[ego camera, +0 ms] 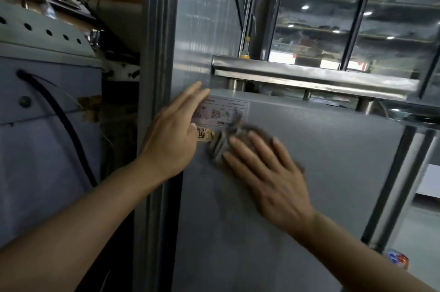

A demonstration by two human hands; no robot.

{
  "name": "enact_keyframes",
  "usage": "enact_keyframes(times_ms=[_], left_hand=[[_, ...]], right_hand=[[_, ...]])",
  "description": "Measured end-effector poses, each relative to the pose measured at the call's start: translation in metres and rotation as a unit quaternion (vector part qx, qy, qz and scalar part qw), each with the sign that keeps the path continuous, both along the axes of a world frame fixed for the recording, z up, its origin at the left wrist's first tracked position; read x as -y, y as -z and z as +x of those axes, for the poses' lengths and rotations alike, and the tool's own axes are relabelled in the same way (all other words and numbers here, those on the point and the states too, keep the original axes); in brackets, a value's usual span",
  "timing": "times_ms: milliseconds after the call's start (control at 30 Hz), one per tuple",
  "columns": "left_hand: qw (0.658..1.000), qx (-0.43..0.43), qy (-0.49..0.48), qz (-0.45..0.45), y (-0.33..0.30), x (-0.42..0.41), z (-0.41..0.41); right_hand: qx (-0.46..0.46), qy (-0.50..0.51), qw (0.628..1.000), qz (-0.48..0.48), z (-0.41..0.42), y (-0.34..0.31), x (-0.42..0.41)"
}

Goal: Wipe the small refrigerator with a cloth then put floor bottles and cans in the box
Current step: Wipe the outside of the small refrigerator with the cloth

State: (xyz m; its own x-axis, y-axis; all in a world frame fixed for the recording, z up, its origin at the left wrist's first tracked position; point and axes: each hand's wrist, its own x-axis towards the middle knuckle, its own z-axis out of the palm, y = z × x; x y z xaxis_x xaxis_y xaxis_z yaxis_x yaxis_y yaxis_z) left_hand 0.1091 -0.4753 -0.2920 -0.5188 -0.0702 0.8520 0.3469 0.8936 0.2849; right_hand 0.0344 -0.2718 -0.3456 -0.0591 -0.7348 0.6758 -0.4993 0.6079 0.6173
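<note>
- Wiping is the step in hand: the right hand [269, 172] presses a crumpled grey cloth [228, 141] flat-fingered against the grey side panel of the small refrigerator [309, 172], just below and right of its white rating label [221, 110].
- The left hand [173, 130] lies open with straight fingers on the panel's upper left corner, partly over the label and a torn brown QR sticker [202, 133]; it holds nothing and seems to steady the body.
- Motion blur on the cloth suggests a stroke under way; most of the panel below looks unwiped, so the next move likely calls for broad passes downward and rightward with even pressure.
- Bottle and can collecting is not yet begun; one colourful can-like object [397, 259] shows low at right, too blurred to name. No box is in view.
- A stainless steel shelf [309, 75] runs just above the refrigerator, with a glass-fronted cabinet [345, 18] behind.
- At left, past a grey metal post [157, 77], stands a pale machine housing [47, 125] with a black cable [64, 120].
</note>
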Motion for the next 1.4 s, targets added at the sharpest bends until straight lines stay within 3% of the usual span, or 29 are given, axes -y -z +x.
enact_keyframes(times_ms=[133,200,267,367,533,700,867,1000,1100,1200,1267,1400], left_hand=[[0.989,-0.009,0.092,0.12,0.017,0.004,0.0],[0.98,0.013,0.118,0.161,0.025,0.005,0.001],[0.974,0.038,0.122,0.185,0.032,0.009,0.003],[0.968,0.068,0.122,0.208,0.037,0.014,0.01],[0.954,0.067,0.122,0.264,0.048,0.013,0.013],[0.951,0.076,0.049,0.296,0.08,0.01,0.012],[0.959,0.098,0.01,0.267,0.11,0.008,0.023],[0.964,0.088,-0.022,0.251,0.122,0.009,0.035],[0.967,0.1,-0.028,0.234,0.128,0.01,0.043],[0.968,0.106,-0.019,0.227,0.132,0.013,0.048],[0.969,0.111,-0.011,0.221,0.134,0.014,0.048],[0.966,0.11,0.002,0.236,0.134,0.007,0.039]], right_hand=[[0.017,0.002,0.99,-0.142,0.001,-0.016,0.037],[0.02,0.005,0.995,-0.094,0.004,0.013,0.04],[0.015,0.008,1.0,0.015,0.008,0.035,0.032],[0.004,0.009,0.995,0.097,0.011,0.021,0.024],[0.023,0.02,0.999,-0.041,0.015,-0.061,0.064],[0.0,0.023,0.999,-0.047,0.014,-0.069,0.095],[-0.049,-0.011,0.998,0.032,0.008,-0.021,0.091],[-0.002,0.034,0.989,0.145,0.016,0.054,0.086],[0.04,0.074,0.96,0.268,0.026,0.109,0.082],[0.041,0.084,0.943,0.32,0.03,0.119,0.079],[0.012,0.055,0.957,0.285,0.026,0.102,0.073],[-0.041,-0.009,0.997,0.06,0.007,0.023,0.055]])
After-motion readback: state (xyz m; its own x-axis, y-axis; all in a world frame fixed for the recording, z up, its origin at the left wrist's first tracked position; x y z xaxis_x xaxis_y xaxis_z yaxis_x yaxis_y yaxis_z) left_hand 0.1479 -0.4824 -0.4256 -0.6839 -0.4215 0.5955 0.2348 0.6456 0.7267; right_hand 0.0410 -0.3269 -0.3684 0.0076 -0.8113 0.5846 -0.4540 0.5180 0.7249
